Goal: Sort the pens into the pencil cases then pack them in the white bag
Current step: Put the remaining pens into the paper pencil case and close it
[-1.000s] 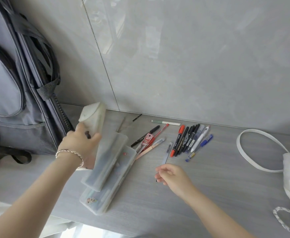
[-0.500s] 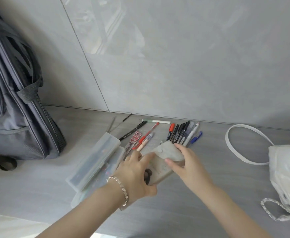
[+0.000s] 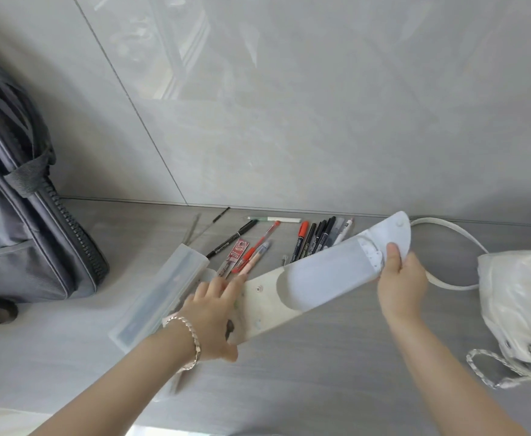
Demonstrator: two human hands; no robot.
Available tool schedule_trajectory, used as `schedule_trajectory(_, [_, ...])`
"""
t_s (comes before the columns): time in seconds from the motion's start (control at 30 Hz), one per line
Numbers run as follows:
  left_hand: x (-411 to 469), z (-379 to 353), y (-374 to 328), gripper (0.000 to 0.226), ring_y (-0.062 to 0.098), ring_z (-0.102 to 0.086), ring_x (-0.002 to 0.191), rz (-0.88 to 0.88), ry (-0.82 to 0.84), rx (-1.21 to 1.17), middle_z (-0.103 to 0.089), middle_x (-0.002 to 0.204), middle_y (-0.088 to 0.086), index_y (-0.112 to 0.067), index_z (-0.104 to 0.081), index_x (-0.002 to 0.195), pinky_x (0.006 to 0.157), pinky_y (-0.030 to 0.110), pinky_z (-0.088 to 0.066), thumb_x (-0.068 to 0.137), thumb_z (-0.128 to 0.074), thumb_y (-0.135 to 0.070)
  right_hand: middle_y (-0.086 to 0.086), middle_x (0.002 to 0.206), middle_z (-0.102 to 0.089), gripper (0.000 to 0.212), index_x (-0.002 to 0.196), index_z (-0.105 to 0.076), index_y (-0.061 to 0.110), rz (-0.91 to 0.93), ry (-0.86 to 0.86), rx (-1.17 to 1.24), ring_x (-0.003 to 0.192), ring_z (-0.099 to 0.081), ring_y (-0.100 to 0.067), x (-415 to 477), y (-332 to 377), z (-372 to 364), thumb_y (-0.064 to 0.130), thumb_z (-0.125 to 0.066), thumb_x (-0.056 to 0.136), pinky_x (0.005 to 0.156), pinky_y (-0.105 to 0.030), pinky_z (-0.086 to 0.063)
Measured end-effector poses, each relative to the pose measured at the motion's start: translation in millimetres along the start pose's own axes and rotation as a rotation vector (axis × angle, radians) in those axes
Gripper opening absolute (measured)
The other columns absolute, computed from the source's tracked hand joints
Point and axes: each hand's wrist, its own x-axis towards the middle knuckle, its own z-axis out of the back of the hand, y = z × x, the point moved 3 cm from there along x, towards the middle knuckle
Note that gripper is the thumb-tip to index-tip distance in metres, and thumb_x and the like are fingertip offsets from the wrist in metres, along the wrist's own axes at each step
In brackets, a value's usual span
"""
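Observation:
A soft whitish pencil case [image 3: 317, 275] with a snap flap is stretched out above the table between both hands. My left hand [image 3: 213, 313] grips its lower left end; my right hand [image 3: 399, 278] pinches the lifted flap near its upper right end. Behind the case lie several loose pens [image 3: 251, 250] in red and black, plus a row of dark markers [image 3: 317, 237], partly hidden by the case. Two clear hard pencil cases [image 3: 160, 287] lie stacked at the left. The white bag [image 3: 522, 300] sits at the right edge.
A grey backpack [image 3: 21, 221] leans on the tiled wall at the left. The white bag's strap [image 3: 446, 234] loops over the table behind my right hand, and a braided cord [image 3: 484, 366] trails from the bag. The table's near edge runs along the bottom.
My left hand carried the soft case from above the clear cases to the middle. My right hand took its other end, and the case has gone from folded to stretched out with its flap lifted.

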Motion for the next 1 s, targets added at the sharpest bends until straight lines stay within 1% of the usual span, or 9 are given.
schedule_trajectory(0.13, [12,4,-17,0.086,0.017,-0.050,0.110,0.029,0.133,-0.251,-0.045,0.134,-0.003,-0.028,-0.014,0.145,0.092,0.026,-0.041,0.077,-0.063,-0.051,0.002,0.065,-0.047,0.030,0.079,-0.050,0.003,0.022,0.110,0.048,0.071,-0.045,-0.023,-9,12,-15,0.023,-0.039,0.099,0.055,-0.029,-0.025])
schedule_trajectory(0.2, [19,8,-23,0.027,0.018,-0.051,0.087,0.039,0.020,-0.445,-0.061,0.101,-0.002,-0.027,-0.049,0.112,0.073,0.023,-0.039,0.092,-0.046,-0.045,0.004,0.064,-0.050,0.029,0.073,-0.050,0.012,0.024,0.225,0.072,0.070,-0.047,-0.021,-15,15,-29,0.024,-0.041,0.098,0.058,-0.027,-0.038])
schedule_trajectory(0.23, [22,9,-23,0.019,0.019,-0.049,0.081,0.056,-0.052,-0.485,-0.057,0.080,-0.004,-0.027,-0.050,0.086,0.065,0.025,-0.035,0.096,-0.039,-0.040,0.003,0.065,-0.053,0.030,0.070,-0.050,0.018,0.001,0.286,0.105,0.070,-0.051,-0.020,-17,16,-35,0.025,-0.042,0.097,0.062,-0.031,-0.046])
schedule_trajectory(0.33, [27,7,-13,0.035,0.023,-0.048,0.071,0.183,-0.173,-0.504,-0.043,0.060,-0.004,-0.023,-0.039,0.066,0.059,0.029,-0.032,0.098,-0.032,-0.035,-0.006,0.064,-0.060,0.037,0.069,-0.053,0.018,-0.215,0.407,0.172,0.063,-0.061,-0.026,-10,6,-49,0.033,-0.037,0.098,0.064,-0.040,-0.054])
schedule_trajectory(0.4, [28,9,-4,0.037,0.022,-0.046,0.064,0.268,-0.248,-0.536,-0.041,0.059,-0.002,-0.023,-0.036,0.064,0.056,0.030,-0.032,0.098,-0.032,-0.036,-0.014,0.068,-0.060,0.043,0.071,-0.057,0.004,-0.260,0.390,-0.049,0.072,-0.064,-0.036,11,-11,-56,0.033,-0.039,0.097,0.072,-0.043,-0.051])
schedule_trajectory(0.53, [29,15,2,0.041,0.020,-0.035,0.056,0.331,-0.360,-0.693,-0.035,0.058,-0.001,-0.016,-0.030,0.060,0.050,0.029,-0.026,0.099,-0.029,-0.030,-0.022,0.105,-0.061,0.034,0.099,-0.049,0.000,-0.283,0.339,-0.386,0.104,-0.059,-0.036,46,-31,-84,0.032,-0.053,0.087,0.077,-0.033,-0.045])
schedule_trajectory(0.67, [26,17,3,0.036,0.019,-0.030,0.055,0.389,-0.372,-0.774,-0.035,0.060,0.001,-0.015,-0.028,0.060,0.052,0.031,-0.026,0.096,-0.027,-0.021,-0.023,0.125,-0.051,0.058,0.123,-0.036,-0.003,-0.323,0.364,-0.521,0.112,-0.055,-0.033,54,-19,-114,0.034,-0.060,0.084,0.085,-0.035,-0.046])
schedule_trajectory(0.9, [26,15,6,0.038,0.014,-0.033,0.056,0.385,-0.298,-0.813,-0.035,0.060,-0.003,-0.016,-0.031,0.061,0.052,0.028,-0.027,0.098,-0.028,-0.024,-0.018,0.112,-0.062,0.046,0.115,-0.046,-0.001,-0.234,0.376,-0.599,0.104,-0.061,-0.032,54,-18,-120,0.013,-0.067,0.077,0.076,-0.033,-0.048])
schedule_trajectory(1.0, [27,13,5,0.039,0.015,-0.031,0.056,0.366,-0.279,-0.831,-0.034,0.060,-0.003,-0.015,-0.030,0.060,0.053,0.029,-0.027,0.098,-0.028,-0.024,-0.017,0.084,-0.064,0.013,0.083,-0.054,0.004,-0.202,0.419,-0.536,0.077,-0.060,-0.031,53,-22,-106,0.009,-0.063,0.074,0.059,-0.028,-0.041])
